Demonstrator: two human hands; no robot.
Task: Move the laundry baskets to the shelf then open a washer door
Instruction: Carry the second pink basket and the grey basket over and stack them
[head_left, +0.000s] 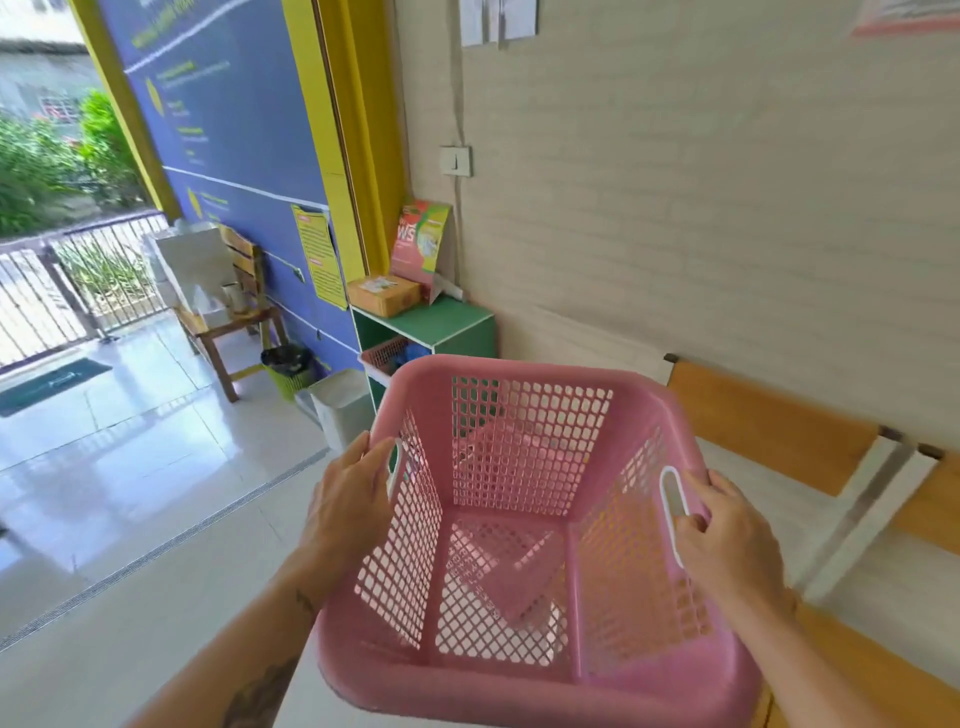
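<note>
I hold an empty pink plastic laundry basket (524, 452) with lattice walls in front of me, off the floor. My left hand (348, 499) grips its left rim at the white-edged handle slot. On the other side, my right hand (727, 530) grips the right rim at its handle slot. Straight ahead against the wall stands a low green shelf unit (457, 325); a reddish basket (387, 353) sits in its upper compartment. No washer is in view.
A cardboard box (383, 294) and a red-green leaflet stand (421, 241) sit on the shelf top. A white bin (343, 408) and a green bin with a black liner (288, 366) stand left of the shelf. Wooden benches (769, 421) line the right wall. A wooden chair (234, 312) is near the gate.
</note>
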